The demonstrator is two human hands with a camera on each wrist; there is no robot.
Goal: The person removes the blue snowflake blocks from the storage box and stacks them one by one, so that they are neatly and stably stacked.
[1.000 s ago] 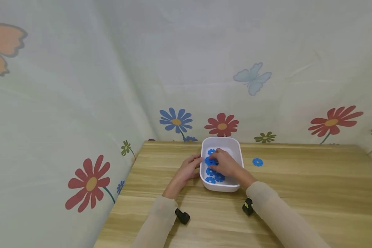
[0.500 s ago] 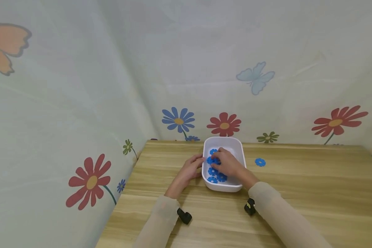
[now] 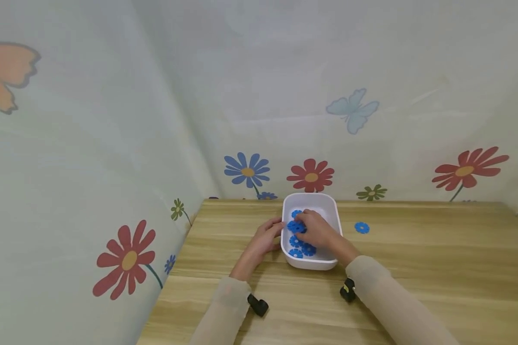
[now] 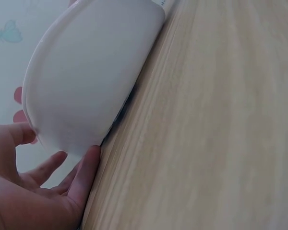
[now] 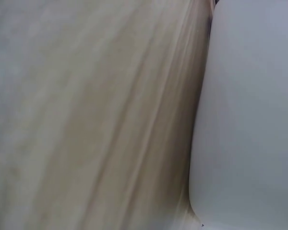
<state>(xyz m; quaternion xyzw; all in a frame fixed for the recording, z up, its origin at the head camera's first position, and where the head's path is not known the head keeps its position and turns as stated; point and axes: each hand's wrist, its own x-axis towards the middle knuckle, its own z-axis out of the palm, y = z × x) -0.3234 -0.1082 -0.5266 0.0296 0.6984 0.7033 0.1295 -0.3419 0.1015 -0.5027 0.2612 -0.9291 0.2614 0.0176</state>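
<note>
A white plastic bin (image 3: pixel 322 203) stands on the wooden table, with several blue flower-shaped discs (image 3: pixel 309 249) on its floor. My left hand (image 3: pixel 264 238) is at the bin's left side. In the left wrist view, its spread fingers (image 4: pixel 90 170) touch the bin's outer wall (image 4: pixel 93 67). My right hand (image 3: pixel 317 231) reaches over the right rim into the bin. Its thumb and fingers pinch a blue flower disc (image 3: pixel 294 226) near the left wall. The right wrist view shows the bin's outer side (image 5: pixel 249 120) but not the hand.
One more blue flower disc (image 3: pixel 362 227) lies on the table (image 3: pixel 423 258) to the right of the bin. Behind the table's far edge hangs a pale cloth (image 3: pixel 276 96) printed with flowers and butterflies. Black wrist devices (image 3: pixel 257 304) sit below both sleeves.
The head view has shifted slightly. The disc at my right fingertips looks a little more lifted and tilted than before. My left hand stays against the bin.
</note>
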